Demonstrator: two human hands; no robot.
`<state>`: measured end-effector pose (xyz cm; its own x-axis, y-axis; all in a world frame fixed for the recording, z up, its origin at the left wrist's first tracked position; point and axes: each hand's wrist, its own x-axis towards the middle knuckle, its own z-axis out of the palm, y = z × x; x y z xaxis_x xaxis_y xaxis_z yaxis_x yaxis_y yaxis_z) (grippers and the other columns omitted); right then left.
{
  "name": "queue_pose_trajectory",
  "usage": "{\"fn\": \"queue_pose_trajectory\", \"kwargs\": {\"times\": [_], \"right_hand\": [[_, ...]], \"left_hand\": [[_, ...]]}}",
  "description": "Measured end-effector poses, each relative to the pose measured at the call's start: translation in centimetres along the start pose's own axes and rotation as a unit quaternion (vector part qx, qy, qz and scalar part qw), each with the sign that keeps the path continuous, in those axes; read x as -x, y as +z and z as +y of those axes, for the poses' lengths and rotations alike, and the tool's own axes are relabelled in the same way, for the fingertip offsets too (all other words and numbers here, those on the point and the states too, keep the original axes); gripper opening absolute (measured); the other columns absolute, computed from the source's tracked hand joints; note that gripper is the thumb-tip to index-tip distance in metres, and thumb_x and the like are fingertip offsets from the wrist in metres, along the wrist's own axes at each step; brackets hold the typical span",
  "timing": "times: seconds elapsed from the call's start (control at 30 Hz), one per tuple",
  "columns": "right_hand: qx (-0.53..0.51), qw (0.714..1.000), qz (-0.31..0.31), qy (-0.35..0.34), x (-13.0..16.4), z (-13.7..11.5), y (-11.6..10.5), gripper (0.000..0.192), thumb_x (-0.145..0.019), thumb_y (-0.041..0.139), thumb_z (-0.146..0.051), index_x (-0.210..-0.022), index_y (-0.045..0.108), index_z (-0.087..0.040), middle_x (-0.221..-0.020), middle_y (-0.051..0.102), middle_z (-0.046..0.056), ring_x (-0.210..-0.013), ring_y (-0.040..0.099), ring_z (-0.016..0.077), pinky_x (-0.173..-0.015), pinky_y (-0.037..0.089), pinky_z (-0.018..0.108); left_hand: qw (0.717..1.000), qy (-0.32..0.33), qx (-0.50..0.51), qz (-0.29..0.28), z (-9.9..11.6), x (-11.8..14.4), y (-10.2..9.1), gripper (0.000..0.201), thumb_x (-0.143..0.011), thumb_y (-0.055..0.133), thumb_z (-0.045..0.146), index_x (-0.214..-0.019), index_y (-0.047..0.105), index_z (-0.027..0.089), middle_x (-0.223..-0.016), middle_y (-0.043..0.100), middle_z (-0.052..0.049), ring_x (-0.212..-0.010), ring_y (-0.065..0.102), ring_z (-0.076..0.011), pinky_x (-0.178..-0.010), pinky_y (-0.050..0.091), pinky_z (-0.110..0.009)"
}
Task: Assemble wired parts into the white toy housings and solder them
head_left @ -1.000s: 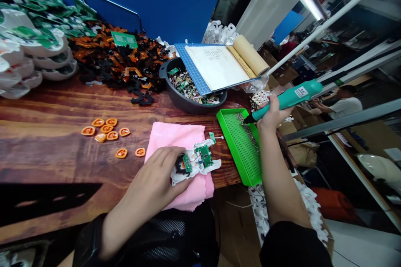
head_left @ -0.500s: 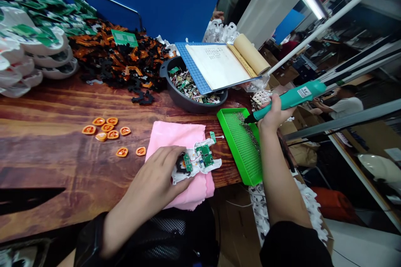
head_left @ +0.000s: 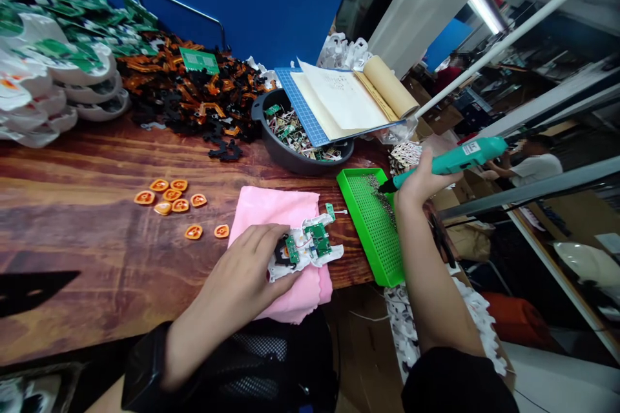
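Note:
My left hand (head_left: 252,264) is closed around the near end of a white plastic housing (head_left: 303,259), which lies on a folded pink cloth (head_left: 261,202). Green circuit boards (head_left: 317,239) and a black part show inside the housing. A small green board (head_left: 330,210) on a short lead sits just beyond it. My right hand (head_left: 421,179) grips a teal electric screwdriver (head_left: 450,162). Its dark tip points down into a green perforated tray (head_left: 361,232), among small metal screws (head_left: 382,199); whether it touches one is too small to tell.
Several orange button pieces (head_left: 172,195) lie left of the cloth. Behind stand a dark grey tub (head_left: 278,148) of wired boards, a clipboard (head_left: 303,106) with papers on top, and a heap of orange and black parts (head_left: 194,97). Stacked white shells (head_left: 97,87) are far left. Other people sit beyond the frame at right.
The view has shifted slightly. The top paper on the clipboard has lifted at its edge. My left hand stays on the housing, and the screwdriver tip remains over the screws.

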<state>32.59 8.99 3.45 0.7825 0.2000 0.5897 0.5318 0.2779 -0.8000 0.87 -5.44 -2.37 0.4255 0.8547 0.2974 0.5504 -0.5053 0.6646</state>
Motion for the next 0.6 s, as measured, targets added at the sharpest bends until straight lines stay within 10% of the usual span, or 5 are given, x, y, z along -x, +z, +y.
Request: {"fn": "queue_pose_trajectory", "kwargs": {"times": [0.13,0.3,0.6], "right_hand": [[-0.043,0.995,-0.069,0.052,0.8,-0.6,-0.4,0.044,-0.066,0.07,-0.041,-0.099,0.05,-0.02,-0.099,0.061,0.003,-0.091,0.063,0.0177,-0.082,0.056,0.037],[-0.104,0.97,-0.19,0.111,1.1,-1.2,-0.7,0.033,-0.067,0.067,-0.037,-0.091,0.052,-0.019,-0.065,0.057,-0.007,-0.05,0.054,0.0099,-0.05,0.047,0.025],[-0.159,0.965,-0.162,0.13,0.4,-2.0,-1.2,0.022,-0.069,0.059,-0.03,-0.086,0.046,-0.023,-0.051,0.042,-0.012,-0.041,0.042,0.0079,-0.042,0.041,0.021]], "left_hand": [[1.0,-0.001,-0.002,0.0,0.0,-0.1,0.1,0.045,-0.083,0.064,0.04,-0.12,0.047,0.02,-0.116,0.06,-0.01,-0.107,0.057,-0.0262,-0.092,0.046,-0.04],[1.0,0.005,-0.004,0.005,-0.1,-0.1,0.1,0.045,-0.083,0.064,0.039,-0.119,0.048,0.019,-0.115,0.061,-0.01,-0.106,0.057,-0.0263,-0.091,0.047,-0.04],[0.999,0.019,-0.022,0.021,-0.2,0.1,0.2,0.062,-0.08,0.064,0.053,-0.127,0.044,0.017,-0.12,0.06,-0.013,-0.109,0.057,-0.0291,-0.091,0.048,-0.042]]}}
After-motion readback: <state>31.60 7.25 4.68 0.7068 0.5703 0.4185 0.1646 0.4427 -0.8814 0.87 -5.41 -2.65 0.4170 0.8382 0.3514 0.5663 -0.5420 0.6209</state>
